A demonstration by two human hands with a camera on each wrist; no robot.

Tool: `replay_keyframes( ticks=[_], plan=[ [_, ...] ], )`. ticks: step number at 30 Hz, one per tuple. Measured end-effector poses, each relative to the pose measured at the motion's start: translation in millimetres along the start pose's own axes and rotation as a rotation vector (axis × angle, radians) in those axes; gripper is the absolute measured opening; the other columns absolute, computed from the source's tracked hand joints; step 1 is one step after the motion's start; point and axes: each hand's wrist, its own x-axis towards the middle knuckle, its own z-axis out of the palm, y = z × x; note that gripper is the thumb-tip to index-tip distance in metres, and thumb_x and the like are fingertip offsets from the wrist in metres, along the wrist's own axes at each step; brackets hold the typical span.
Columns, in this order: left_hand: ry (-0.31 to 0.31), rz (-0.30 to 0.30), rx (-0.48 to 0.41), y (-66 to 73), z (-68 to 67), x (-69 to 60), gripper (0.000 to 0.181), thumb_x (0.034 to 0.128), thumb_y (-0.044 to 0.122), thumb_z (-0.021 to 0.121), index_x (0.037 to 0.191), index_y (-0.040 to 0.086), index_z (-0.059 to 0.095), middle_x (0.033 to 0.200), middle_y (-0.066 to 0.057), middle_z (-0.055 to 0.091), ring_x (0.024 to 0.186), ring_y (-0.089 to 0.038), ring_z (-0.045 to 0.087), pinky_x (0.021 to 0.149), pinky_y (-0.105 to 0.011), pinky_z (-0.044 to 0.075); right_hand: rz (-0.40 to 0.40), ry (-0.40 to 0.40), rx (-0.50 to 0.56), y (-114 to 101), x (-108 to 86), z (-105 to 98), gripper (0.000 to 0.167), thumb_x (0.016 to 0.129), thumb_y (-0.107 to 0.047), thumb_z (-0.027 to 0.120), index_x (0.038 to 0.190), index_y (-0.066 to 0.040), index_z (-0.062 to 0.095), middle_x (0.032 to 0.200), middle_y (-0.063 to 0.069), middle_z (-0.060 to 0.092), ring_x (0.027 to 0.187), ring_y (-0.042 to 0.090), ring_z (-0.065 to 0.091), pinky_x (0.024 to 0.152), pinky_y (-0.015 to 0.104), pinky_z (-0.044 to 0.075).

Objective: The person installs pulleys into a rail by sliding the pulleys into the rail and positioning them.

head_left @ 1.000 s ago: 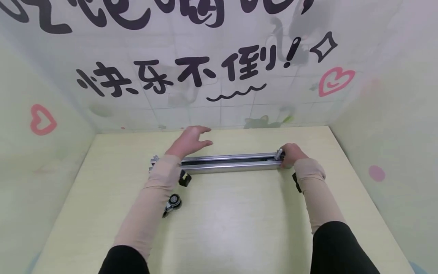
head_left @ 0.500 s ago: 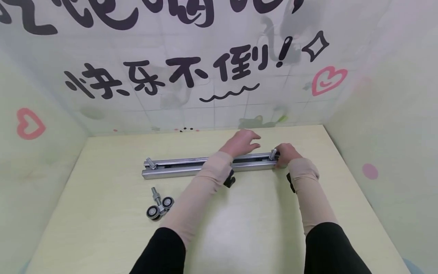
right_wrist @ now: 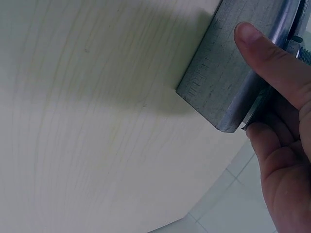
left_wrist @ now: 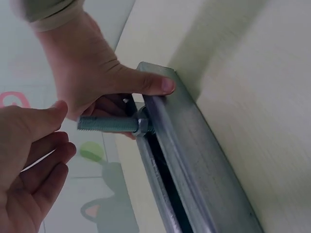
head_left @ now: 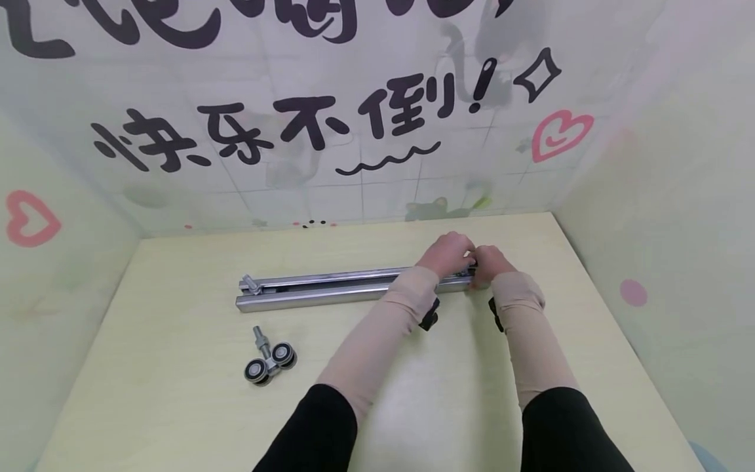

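Note:
A metal track rail (head_left: 318, 296) with a slot along its top lies across the table. My right hand (head_left: 492, 263) grips its right end, the thumb (right_wrist: 260, 51) on the rail's near side face and the other fingers partly hidden behind. From the slot near that end a threaded bolt (left_wrist: 107, 123) with a nut (left_wrist: 142, 124) sticks up. My left hand (left_wrist: 26, 165) is beside the bolt's free tip, fingers loosely bent and a small gap apart from it. At the rail's left end another threaded bolt (head_left: 251, 284) sticks out of the slot.
A loose roller trolley (head_left: 270, 360) with black-centred wheels and a threaded stem lies on the table (head_left: 165, 380), in front of the rail's left part. A printed wall (head_left: 330, 203) rises behind the table, with side walls to the left and right.
My left hand has moved right along the rail to the bolt beside my right hand, uncovering the roller trolley and the rail's left end. My right hand keeps its grip on the rail.

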Motion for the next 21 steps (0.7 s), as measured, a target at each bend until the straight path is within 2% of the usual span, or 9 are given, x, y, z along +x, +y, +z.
replay_keyframes(
  ticks=[5,8,15,21],
  plan=[
    [0.007,-0.066,0.035,5.8,9.4,3.4,0.015,0.088,0.019,0.059,0.094,0.011,0.071,0.088,0.001,0.067,0.075,-0.01,0.057,0.068,-0.02,0.047,0.0,0.007,-0.005,0,-0.7,0,0.037,0.053,-0.001,0.081,0.086,-0.001,0.064,0.086,0.011,0.064,0.075,0.021,0.053,0.072,0.034,0.047],
    [0.01,-0.1,0.051,8.2,14.5,3.6,0.015,0.0886,0.02,0.058,0.094,0.011,0.07,0.086,0.0,0.066,0.07,-0.01,0.054,0.063,-0.021,0.047,-0.015,0.025,0.006,1,-1.1,1,0.037,0.052,0.0,0.081,0.085,-0.004,0.066,0.085,0.01,0.064,0.075,0.021,0.054,0.072,0.034,0.048],
    [0.066,-0.158,0.1,10.9,22.1,2.9,0.013,0.0872,0.009,0.057,0.089,0.012,0.07,0.085,-0.001,0.066,0.07,-0.012,0.057,0.059,-0.023,0.049,-0.027,0.031,0.031,1,-2.3,2,0.041,0.052,0.002,0.082,0.091,-0.001,0.067,0.091,0.014,0.065,0.081,0.025,0.057,0.076,0.038,0.049],
    [0.091,-0.161,0.143,11.8,24.1,3.6,0.014,0.0862,0.006,0.057,0.087,0.013,0.07,0.084,-0.001,0.066,0.071,-0.013,0.059,0.058,-0.023,0.05,-0.023,0.028,0.024,-1,-3.5,1,0.039,0.052,0.002,0.082,0.089,-0.001,0.068,0.089,0.013,0.066,0.08,0.025,0.057,0.076,0.038,0.048]
  ],
)
